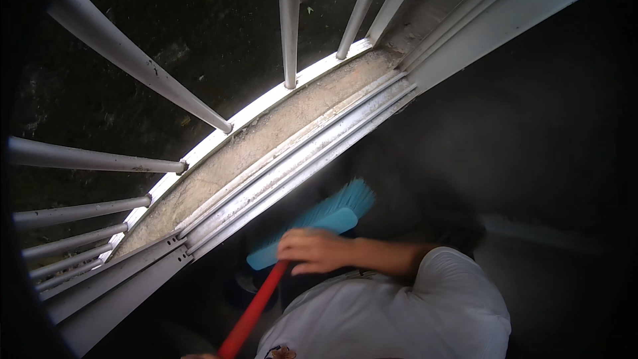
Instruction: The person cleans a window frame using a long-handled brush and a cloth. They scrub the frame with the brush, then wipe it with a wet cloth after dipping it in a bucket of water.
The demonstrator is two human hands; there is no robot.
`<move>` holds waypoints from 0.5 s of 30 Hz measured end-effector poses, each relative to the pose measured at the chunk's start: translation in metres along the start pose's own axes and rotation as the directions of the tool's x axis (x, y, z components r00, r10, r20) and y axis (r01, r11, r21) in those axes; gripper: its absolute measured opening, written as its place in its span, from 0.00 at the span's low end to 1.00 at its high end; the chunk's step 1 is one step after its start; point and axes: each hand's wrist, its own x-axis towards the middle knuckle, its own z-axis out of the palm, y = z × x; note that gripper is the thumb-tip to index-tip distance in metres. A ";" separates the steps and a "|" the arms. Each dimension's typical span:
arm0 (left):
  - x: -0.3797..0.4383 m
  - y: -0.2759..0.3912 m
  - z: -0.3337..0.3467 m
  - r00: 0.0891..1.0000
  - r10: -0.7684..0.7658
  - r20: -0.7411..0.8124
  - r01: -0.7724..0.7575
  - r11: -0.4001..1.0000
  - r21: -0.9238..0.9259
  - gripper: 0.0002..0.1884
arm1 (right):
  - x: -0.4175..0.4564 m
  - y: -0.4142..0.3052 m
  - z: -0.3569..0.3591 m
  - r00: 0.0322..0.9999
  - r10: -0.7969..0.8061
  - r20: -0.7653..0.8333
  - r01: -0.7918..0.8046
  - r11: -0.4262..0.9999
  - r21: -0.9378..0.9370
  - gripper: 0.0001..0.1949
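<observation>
A broom lies slantwise across the lower middle, with its light-blue bristles (356, 194) spread toward the upper right and its blue head (331, 222) below them. My right hand (319, 252) grips the broom where the red handle (254, 304) meets the head. At the bottom edge only a sliver of my left hand (199, 356) shows, closed around the handle's lower visible part. The bristles point up, apart from the window sill, with dark space between them and the metal track.
White metal bars (290, 25) rise from a curved rim outside the window. Inside them runs a dusty concrete ledge (279, 124), then a sliding-window track (299, 149) with grit in it. Window panel frames stand at the lower left (124, 279) and upper right (498, 15).
</observation>
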 end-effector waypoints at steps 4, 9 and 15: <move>-0.007 -0.022 0.026 0.920 0.052 -0.389 -0.037 0.998 0.045 0.09 | -0.017 0.014 -0.126 0.810 -0.022 -0.586 -0.352 0.781 -0.515 0.14; -0.016 -0.022 0.017 0.922 -0.037 -0.386 0.073 0.994 0.078 0.06 | -0.041 0.060 -0.211 0.581 0.163 -0.798 -0.801 -0.058 -0.595 0.11; -0.020 -0.028 0.027 0.910 -0.054 -0.412 0.128 0.980 0.153 0.05 | -0.018 0.010 -0.199 0.556 0.240 -0.796 -0.714 0.628 -0.309 0.18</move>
